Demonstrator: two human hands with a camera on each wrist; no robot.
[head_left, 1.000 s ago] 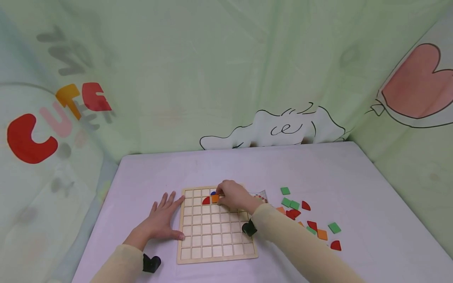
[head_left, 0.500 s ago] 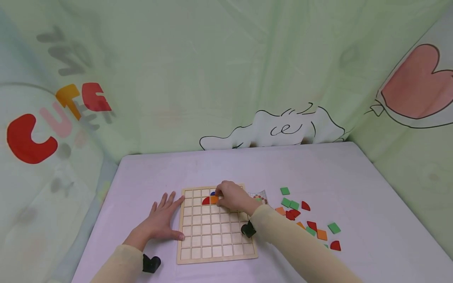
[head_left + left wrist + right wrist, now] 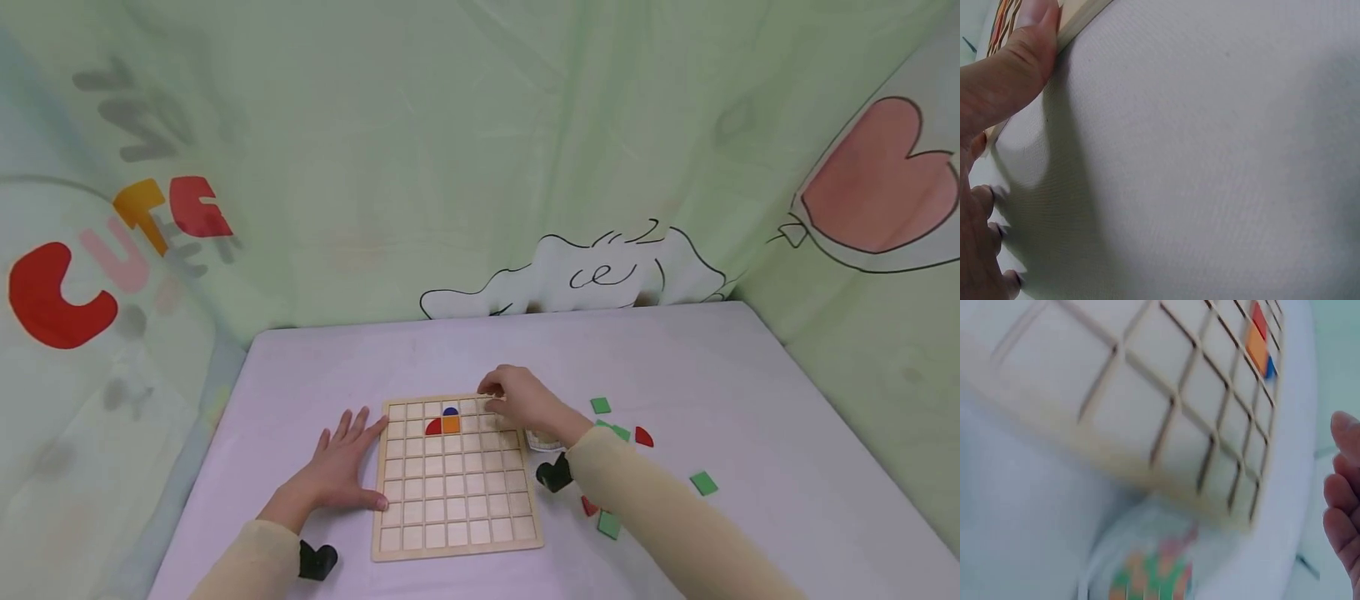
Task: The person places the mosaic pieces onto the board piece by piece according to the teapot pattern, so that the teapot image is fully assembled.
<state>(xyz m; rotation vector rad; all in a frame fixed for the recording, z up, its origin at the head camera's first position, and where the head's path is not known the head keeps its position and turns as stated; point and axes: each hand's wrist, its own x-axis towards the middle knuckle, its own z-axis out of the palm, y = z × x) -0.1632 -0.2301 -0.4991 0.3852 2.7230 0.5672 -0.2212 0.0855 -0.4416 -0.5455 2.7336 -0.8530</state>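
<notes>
A wooden grid board (image 3: 457, 486) lies on the table. In its upper rows sit a red quarter-circle piece (image 3: 434, 427), an orange square (image 3: 451, 425) beside it, and a blue rounded piece (image 3: 450, 412) above the orange one. My left hand (image 3: 337, 477) is spread at the board's left edge, with its thumb (image 3: 1019, 59) touching the rim. My right hand (image 3: 531, 406) hovers above the board's upper right corner. No piece shows between its loosely bent fingers (image 3: 1340, 490). Right of the board, partly hidden by my right wrist, lies a printed pattern card (image 3: 1147, 569).
Loose green squares (image 3: 703, 482) and red quarter-circle pieces (image 3: 643, 437) lie scattered to the right of the board. My right sleeve (image 3: 660, 508) covers part of that area. A fabric wall (image 3: 360, 250) rises behind the table.
My right hand has let go of the orange square, which stays in its cell, and moved right and away from me. The left hand holds its place.
</notes>
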